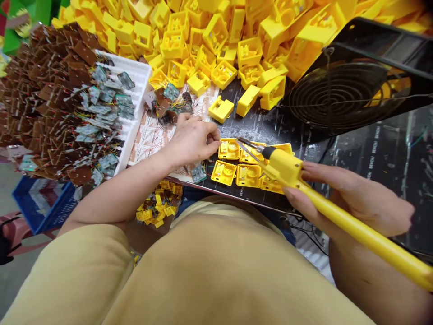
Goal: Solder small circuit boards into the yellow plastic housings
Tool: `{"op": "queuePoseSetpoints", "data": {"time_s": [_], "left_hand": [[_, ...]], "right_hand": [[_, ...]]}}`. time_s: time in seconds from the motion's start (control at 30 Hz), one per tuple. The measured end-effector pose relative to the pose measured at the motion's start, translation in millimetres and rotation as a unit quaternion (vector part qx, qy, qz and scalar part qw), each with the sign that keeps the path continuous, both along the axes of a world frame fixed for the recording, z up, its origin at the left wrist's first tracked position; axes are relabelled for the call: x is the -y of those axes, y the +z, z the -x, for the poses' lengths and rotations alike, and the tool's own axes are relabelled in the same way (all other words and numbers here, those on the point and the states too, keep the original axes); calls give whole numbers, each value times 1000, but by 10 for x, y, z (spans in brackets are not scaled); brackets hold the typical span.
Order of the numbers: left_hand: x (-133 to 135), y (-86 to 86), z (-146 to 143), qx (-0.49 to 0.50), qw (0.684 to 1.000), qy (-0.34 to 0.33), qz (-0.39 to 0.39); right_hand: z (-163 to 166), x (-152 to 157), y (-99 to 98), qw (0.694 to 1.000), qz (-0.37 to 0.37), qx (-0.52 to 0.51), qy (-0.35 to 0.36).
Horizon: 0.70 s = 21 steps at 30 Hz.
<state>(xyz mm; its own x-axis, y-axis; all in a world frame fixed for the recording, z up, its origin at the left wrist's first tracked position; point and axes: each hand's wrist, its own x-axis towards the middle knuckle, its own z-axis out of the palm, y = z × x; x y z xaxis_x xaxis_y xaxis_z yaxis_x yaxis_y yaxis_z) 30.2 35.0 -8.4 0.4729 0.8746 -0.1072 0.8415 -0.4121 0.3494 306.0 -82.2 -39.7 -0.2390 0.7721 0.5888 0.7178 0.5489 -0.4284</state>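
The black, white-lettered desk (355, 155) carries the work; above it, the long yellow plastic soldering-type tool (286, 167) with a slim dark metal tip is grasped by the right hand (365, 194), and a steady, shallow angle should serve best. The left hand (194, 140) bends thumb and forefinger close together at the group's left edge; I cannot tell whether they pinch anything. The square, open yellow plastic cases (223, 172) lie in two rows beneath the tip, so keep hot metal off their rims and leave the small green circuit board (199, 172) beside them slack
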Motion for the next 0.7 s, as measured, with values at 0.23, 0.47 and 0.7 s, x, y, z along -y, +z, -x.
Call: {"op": "queuePoseSetpoints", "data": {"time_s": [0.23,0.47,0.7], "left_hand": [[-45,15,-54,-2,998,12,59],[-70,54,-99,-32,998,-2,57],[-101,71,-122,-44,997,-15,54]], "right_hand": [[120,-110,93,992,-91,24,85],[218,-241,202,986,-79,41,139],[167,-211,467,984,-42,63,162]]}}
